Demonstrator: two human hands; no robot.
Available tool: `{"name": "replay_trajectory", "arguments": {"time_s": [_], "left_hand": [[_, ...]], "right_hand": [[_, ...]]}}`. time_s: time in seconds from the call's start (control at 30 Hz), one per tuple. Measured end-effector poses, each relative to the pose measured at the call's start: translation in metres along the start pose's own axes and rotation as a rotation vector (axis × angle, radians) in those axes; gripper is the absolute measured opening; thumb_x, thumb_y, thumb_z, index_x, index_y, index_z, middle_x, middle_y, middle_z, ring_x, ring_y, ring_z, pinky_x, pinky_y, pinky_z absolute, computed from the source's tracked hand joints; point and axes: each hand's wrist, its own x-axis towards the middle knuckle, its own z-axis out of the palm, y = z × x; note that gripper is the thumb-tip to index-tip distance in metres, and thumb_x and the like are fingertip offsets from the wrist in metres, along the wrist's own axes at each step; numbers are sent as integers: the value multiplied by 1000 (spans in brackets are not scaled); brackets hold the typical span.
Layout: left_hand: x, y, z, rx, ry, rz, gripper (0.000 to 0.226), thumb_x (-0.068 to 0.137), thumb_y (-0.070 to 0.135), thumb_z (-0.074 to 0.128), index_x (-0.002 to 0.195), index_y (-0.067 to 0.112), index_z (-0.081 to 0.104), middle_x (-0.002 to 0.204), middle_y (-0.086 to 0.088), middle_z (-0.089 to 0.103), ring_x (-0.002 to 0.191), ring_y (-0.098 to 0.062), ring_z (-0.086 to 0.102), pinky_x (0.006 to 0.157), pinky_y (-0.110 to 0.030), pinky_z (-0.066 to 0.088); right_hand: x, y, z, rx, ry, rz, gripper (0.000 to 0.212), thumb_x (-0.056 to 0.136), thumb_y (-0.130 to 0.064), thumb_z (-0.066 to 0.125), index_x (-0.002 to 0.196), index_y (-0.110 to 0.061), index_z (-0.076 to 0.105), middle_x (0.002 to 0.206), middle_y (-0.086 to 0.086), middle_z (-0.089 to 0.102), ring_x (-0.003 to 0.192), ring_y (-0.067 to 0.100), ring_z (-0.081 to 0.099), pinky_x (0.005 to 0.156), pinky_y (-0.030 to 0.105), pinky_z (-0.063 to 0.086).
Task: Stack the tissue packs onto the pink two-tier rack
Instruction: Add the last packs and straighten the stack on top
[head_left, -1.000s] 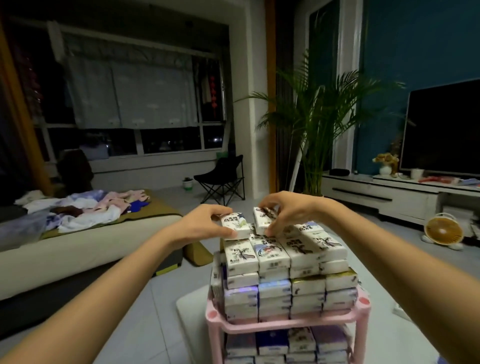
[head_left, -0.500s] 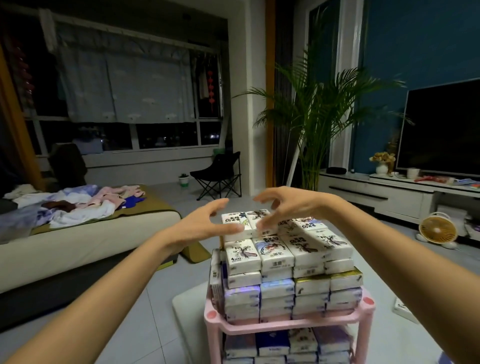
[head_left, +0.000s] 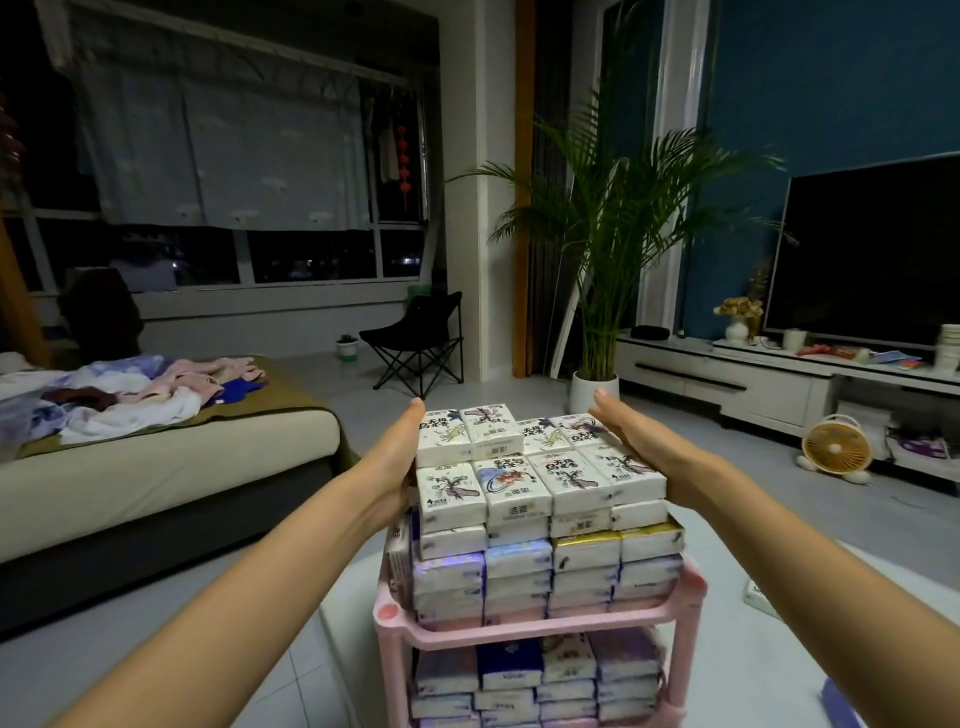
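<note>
A dim living room at night: crumpled clothes (head_left: 130, 389) lie heaped on a low sofa (head_left: 156, 467) at left, near a shaded window (head_left: 311, 254). A black folding chair (head_left: 415, 338) stands at the far wall beside a tall potted palm (head_left: 613, 218). At right, a dark television (head_left: 872, 249) sits on a white cabinet (head_left: 727, 384), with a small orange fan (head_left: 835, 447) on the floor.
</note>
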Motion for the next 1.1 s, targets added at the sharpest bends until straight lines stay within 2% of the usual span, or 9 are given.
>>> {"name": "replay_trajectory", "arguments": {"time_s": [0.23, 0.4, 0.57, 0.63, 0.73, 0.83, 0.9, 0.97, 1.1], "left_hand": [[3, 0, 3, -30, 80, -13, 42, 100, 41, 31, 94, 10, 59, 65, -8, 70, 60, -24, 67, 49, -32, 55], [0, 2, 5, -13, 70, -5, 48, 100, 43, 29, 117, 7, 56, 89, -13, 68, 72, -27, 66, 49, -33, 55], [-19, 6, 5, 122, -3, 38, 57, 99, 47, 27, 129, 5, 51, 77, -14, 73, 68, -30, 69, 44, -24, 54], [-30, -6, -7, 135, -27, 143, 65, 98, 50, 26, 138, 0, 36, 110, -26, 59, 104, -39, 57, 67, -21, 56], [-40, -30, -23, 279, 67, 271, 104, 66, 88, 35, 143, 19, 34, 149, -8, 32, 137, -23, 31, 114, -41, 23], [-59, -56, -29, 337, 46, 316, 127, 37, 98, 34, 146, 35, 20, 153, 14, 15, 141, -11, 17, 115, -40, 12], [-67, -66, -30, 430, -36, 324, 139, 21, 99, 40, 144, 41, 12, 151, 20, 17, 136, -4, 26, 110, -32, 24], [-69, -70, -31, 513, -149, 378, 121, 19, 93, 53, 128, 55, 18, 135, 31, 34, 114, 15, 45, 96, -14, 40], [-60, -75, -36, 590, -208, 420, 105, 40, 78, 71, 129, 51, 23, 140, 15, 39, 125, -4, 43, 105, -31, 40]], "right_hand": [[-1, 4, 6, 73, 74, 28, 66, 92, -56, 35, 146, -20, 26, 143, 8, 41, 127, 25, 45, 110, 40, 32], [-1, 5, 6, 69, 79, 49, 68, 91, -59, 35, 145, -20, 28, 139, 13, 45, 119, 27, 52, 106, 40, 38], [2, 6, 3, 23, 81, 30, 68, 90, -61, 32, 145, -20, 27, 147, 7, 36, 130, 25, 41, 112, 39, 29], [-4, 7, 2, 50, 81, 21, 63, 93, -58, 28, 142, -19, 31, 143, 3, 41, 128, 22, 42, 108, 33, 32], [-19, 21, -2, 102, 59, 36, 52, 93, -57, 27, 126, -21, 46, 107, -1, 62, 94, 13, 61, 75, 27, 51], [-29, 38, -7, 95, 122, -23, 60, 86, -65, 31, 122, -20, 50, 137, 11, 50, 120, 28, 52, 102, 43, 41], [-34, 41, -6, 111, 144, -44, 72, 85, -66, 30, 139, -19, 37, 150, 7, 30, 136, 26, 32, 113, 42, 24], [-37, 41, -4, 116, 187, -61, 67, 90, -61, 27, 141, -18, 35, 151, 5, 28, 138, 23, 29, 114, 39, 21], [-41, 46, 2, 95, 209, -36, 62, 95, -55, 21, 135, -14, 44, 138, 8, 48, 124, 25, 47, 102, 39, 37]]}}
